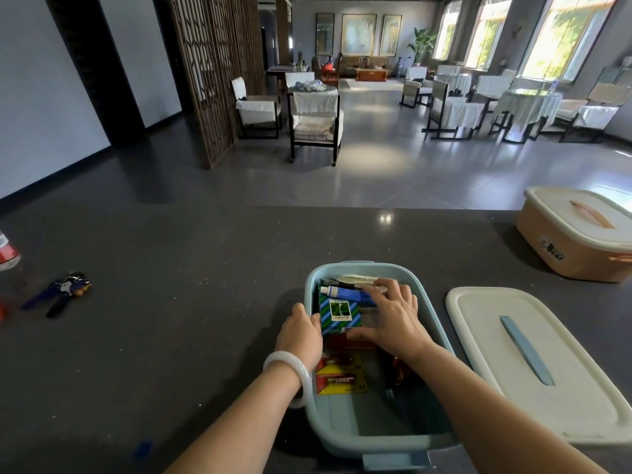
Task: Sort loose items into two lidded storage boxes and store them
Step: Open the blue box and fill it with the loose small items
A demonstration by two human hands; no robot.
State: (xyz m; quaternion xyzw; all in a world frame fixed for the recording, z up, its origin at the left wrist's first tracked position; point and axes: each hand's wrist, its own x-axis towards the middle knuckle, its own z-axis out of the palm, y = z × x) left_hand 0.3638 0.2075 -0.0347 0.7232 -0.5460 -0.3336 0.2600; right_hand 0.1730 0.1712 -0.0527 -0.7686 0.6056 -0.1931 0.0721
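Observation:
An open light-blue storage box [371,436] stands on the dark counter in front of me. Inside lie a blue-green striped carton [338,311], a blue-and-white tube [345,292], a yellow pack of AA batteries [340,374] and other small items. My left hand [301,333] grips the box's left wall beside the carton. My right hand [393,314] is inside the box, with its fingers over the tube and its thumb at the carton's near edge. The box's white lid [547,388] with a blue handle lies to the right. A peach box [581,234] with its lid on sits at the far right.
Blue-handled pliers or keys [63,290] lie on the counter at the left, near a bottle [7,253] at the frame edge. A small blue scrap [143,448] lies at the near left. Beyond the counter's far edge is a room with chairs and tables.

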